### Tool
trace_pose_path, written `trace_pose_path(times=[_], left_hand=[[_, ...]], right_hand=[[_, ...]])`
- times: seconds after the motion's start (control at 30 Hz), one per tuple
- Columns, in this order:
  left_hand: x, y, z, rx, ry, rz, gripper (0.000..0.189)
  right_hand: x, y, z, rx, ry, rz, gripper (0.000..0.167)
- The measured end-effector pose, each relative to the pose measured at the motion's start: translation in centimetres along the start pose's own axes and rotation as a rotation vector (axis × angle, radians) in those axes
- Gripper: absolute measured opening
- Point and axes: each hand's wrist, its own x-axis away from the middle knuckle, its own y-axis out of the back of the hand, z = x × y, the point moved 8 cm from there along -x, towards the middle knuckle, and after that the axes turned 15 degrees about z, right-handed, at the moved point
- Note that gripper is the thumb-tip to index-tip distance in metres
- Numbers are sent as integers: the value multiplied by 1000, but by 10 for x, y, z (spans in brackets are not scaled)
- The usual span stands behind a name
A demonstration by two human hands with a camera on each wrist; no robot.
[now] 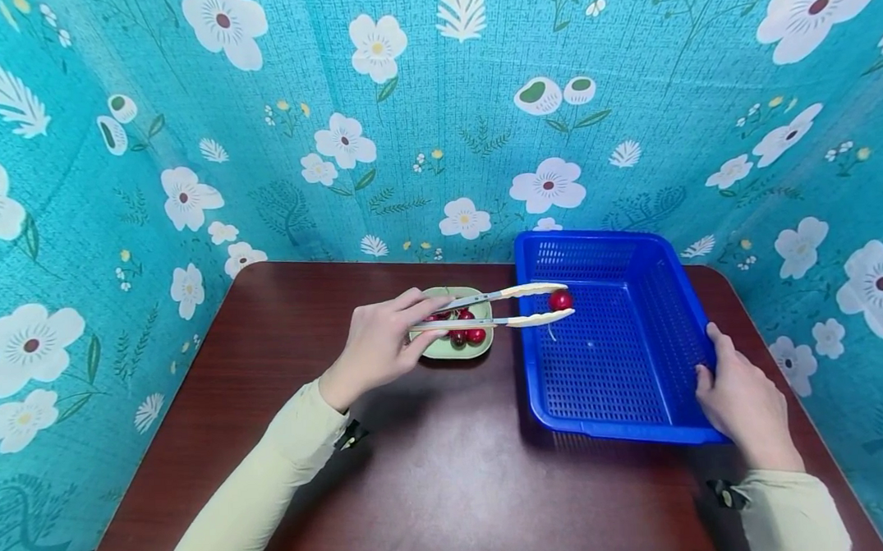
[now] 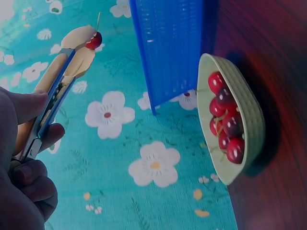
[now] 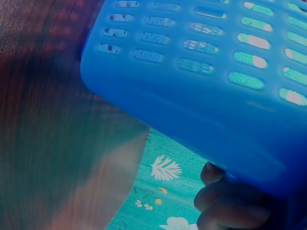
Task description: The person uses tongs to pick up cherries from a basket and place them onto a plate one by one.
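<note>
In the head view my left hand (image 1: pixel 378 340) grips a pair of tongs (image 1: pixel 513 321) with metal arms and cream tips. Between those tips is a red cherry (image 1: pixel 560 301), over the left side of a blue plastic basket (image 1: pixel 604 429); its thin stem shows in the left wrist view. Below the tongs stands a pale green dish (image 1: pixel 455 351) with several dark red cherries (image 2: pixel 233 124), partly covered by my left hand in the head view. My right hand (image 1: pixel 746 398) holds the basket's right rim, its fingers (image 3: pixel 225 203) curled at the edge in the right wrist view.
Everything stands on a dark brown wooden table (image 1: pixel 450 472). A turquoise floral cloth (image 1: pixel 419 104) hangs behind it and along both sides. The basket has slotted walls and lies close to the table's back edge, right of the dish.
</note>
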Motion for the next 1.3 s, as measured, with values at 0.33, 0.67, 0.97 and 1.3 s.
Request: trace_pose_path(times=[0.33,0.67,0.97,1.3], left_hand=[[21,11,22,10,72,-9,45],[42,18,42,-1,131,-22,43],[60,17,66,-20,186,-11,41],[87,-1,86,-54,251,63,41]], right_hand=[[1,0,-3,-1,-11,0,77],[0,2,-2,8,-3,-12,77],[0,1,-1,2,-9,-2,77],[1,0,1,4,-6,-3,76]])
